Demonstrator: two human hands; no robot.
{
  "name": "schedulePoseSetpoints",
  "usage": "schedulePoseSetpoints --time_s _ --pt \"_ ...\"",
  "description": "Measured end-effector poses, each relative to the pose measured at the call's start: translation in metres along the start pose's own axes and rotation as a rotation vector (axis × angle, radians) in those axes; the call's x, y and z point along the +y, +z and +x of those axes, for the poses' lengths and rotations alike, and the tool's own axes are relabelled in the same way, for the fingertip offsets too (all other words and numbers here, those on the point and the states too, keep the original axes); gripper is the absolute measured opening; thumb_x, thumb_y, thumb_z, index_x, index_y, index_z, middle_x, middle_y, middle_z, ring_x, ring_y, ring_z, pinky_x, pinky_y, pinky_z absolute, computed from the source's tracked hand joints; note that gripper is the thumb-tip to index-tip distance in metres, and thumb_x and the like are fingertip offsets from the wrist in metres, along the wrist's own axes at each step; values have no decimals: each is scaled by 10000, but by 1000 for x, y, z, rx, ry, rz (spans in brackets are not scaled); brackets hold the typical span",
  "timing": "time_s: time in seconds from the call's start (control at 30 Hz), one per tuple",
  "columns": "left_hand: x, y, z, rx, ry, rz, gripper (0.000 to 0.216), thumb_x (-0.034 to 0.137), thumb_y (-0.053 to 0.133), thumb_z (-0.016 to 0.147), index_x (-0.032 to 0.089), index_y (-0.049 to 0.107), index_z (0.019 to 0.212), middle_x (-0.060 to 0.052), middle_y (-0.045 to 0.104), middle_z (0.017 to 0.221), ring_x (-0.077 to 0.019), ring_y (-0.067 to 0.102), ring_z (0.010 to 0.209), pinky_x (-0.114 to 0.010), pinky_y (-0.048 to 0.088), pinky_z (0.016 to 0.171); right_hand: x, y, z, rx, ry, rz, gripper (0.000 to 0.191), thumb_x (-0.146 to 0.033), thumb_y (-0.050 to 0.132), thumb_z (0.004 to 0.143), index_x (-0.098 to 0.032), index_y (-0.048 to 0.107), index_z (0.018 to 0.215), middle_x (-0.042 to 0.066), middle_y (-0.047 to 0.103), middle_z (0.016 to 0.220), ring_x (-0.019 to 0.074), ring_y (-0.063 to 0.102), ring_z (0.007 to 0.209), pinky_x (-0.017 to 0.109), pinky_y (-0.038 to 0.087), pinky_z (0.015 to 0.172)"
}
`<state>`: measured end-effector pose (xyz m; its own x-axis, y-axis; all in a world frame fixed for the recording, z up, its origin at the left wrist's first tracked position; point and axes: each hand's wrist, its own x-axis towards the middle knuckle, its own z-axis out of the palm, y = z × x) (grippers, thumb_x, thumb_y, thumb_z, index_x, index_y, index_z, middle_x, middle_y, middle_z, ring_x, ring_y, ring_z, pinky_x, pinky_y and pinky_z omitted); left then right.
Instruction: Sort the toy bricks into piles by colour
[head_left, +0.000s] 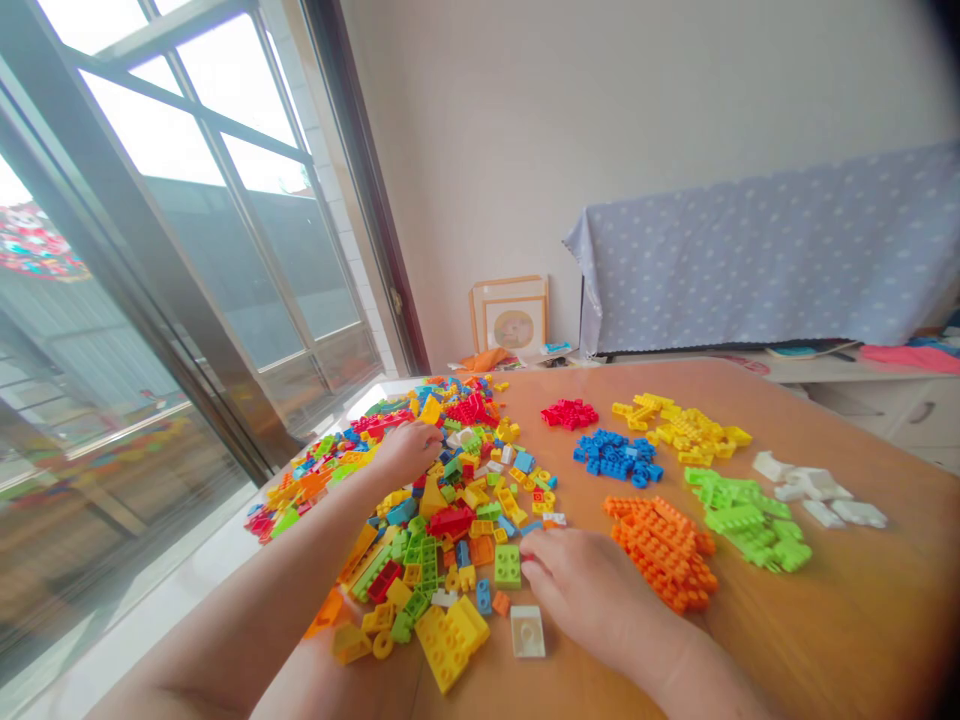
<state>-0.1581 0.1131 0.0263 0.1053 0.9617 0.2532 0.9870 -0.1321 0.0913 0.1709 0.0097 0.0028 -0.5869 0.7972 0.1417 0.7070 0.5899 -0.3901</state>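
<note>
A big mixed heap of coloured plastic bricks [442,500] covers the left half of a wooden table [825,620]. My left hand [409,450] reaches into the far part of the heap with its fingers curled on bricks; what it grips is hidden. My right hand [581,580] rests at the heap's near right edge, fingers bent and pressed beside a green brick [508,566]. A white brick [527,632] lies just in front of that hand.
Sorted piles lie to the right: red [568,413], blue [616,458], yellow [682,428], orange [664,550], light green [750,518] and white [817,495]. A glass sliding door [187,300] runs along the left. A cloth-covered piece of furniture [765,260] stands behind the table.
</note>
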Motion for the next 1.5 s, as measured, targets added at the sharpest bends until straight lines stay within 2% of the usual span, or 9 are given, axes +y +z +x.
schedulePoseSetpoints --time_s 0.13,0.23,0.33,0.5,0.67,0.9,1.03,1.3,1.5 --pt "2 17 19 -66 -43 42 154 366 635 798 265 752 797 -64 748 903 -257 652 932 -321 472 782 3 2 0 10 -7 -5 221 -298 505 990 -238 625 814 11 709 804 170 651 762 304 246 621" --pt "3 26 27 -91 -84 63 199 422 675 751 245 705 665 -62 723 802 -255 645 886 -312 464 744 5 3 0 16 -8 4 215 -307 503 995 -242 634 838 13 722 839 176 662 796 305 256 633" --pt "3 29 28 -103 -104 63 184 397 695 718 237 664 633 -43 697 742 -225 628 792 -291 444 688 7 4 0 25 -15 13 212 -312 497 998 -249 642 857 13 731 854 178 665 810 305 255 634" --pt "-4 22 26 -97 -121 34 123 348 673 728 233 673 773 -12 692 763 -175 586 693 -251 403 610 8 6 0 37 -16 14 212 -314 497 991 -249 637 844 14 731 836 172 652 770 310 229 619" --pt "-15 11 29 3 -181 55 238 305 523 854 216 698 988 -68 700 1034 -196 618 886 -262 441 718 6 5 0 25 -18 29 214 -312 500 989 -244 631 834 12 730 825 166 644 753 306 225 618" --pt "-11 16 33 -114 -144 118 295 327 568 823 295 785 1020 -56 688 1066 -207 633 880 -266 461 724 8 5 -1 40 -24 38 217 -312 493 990 -255 643 844 4 729 833 168 652 776 310 222 616" --pt "-6 18 40 -149 -141 182 346 339 571 824 274 780 1092 -94 668 1110 -245 632 957 -292 478 758 8 5 -1 40 -20 37 210 -315 500 986 -253 641 843 -2 725 825 163 646 758 302 221 614" --pt "5 25 59 -203 -133 274 301 398 591 835 253 782 1017 -124 643 1100 -299 633 1008 -373 498 831 6 4 -1 63 -24 33 198 -311 510 971 -253 654 848 -1 727 817 163 646 760 304 215 610" --pt "6 31 63 -188 -85 251 226 320 596 827 191 744 940 -147 655 1070 -299 653 957 -372 484 811 7 3 0 83 -27 32 208 -300 521 961 -233 637 802 8 719 787 152 625 725 304 213 608"
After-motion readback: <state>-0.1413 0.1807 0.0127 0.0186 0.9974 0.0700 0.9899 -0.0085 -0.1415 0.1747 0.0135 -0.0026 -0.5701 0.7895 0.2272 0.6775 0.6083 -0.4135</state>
